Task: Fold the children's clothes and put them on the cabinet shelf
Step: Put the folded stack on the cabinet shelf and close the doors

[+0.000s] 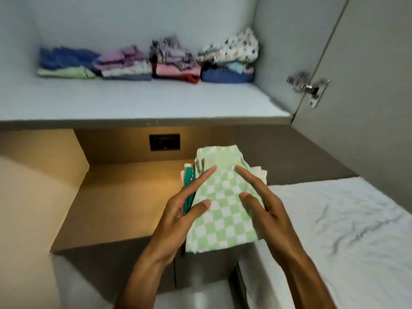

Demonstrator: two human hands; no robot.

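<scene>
A folded stack of children's clothes, topped by a green-and-white checked piece, is held between both hands below the shelf. My left hand grips its left side, thumb on top, fingers over a dark green garment edge. On the right side, my right hand holds the stack with fingers stretched along it. The white cabinet shelf lies above and beyond, with several folded piles along its back: blue, purple, patterned and pink, and white printed.
The open cabinet door with a metal hinge stands at the right. Under the shelf is a lit wooden nook with a dark socket plate. A bed with a white crumpled sheet lies at the right.
</scene>
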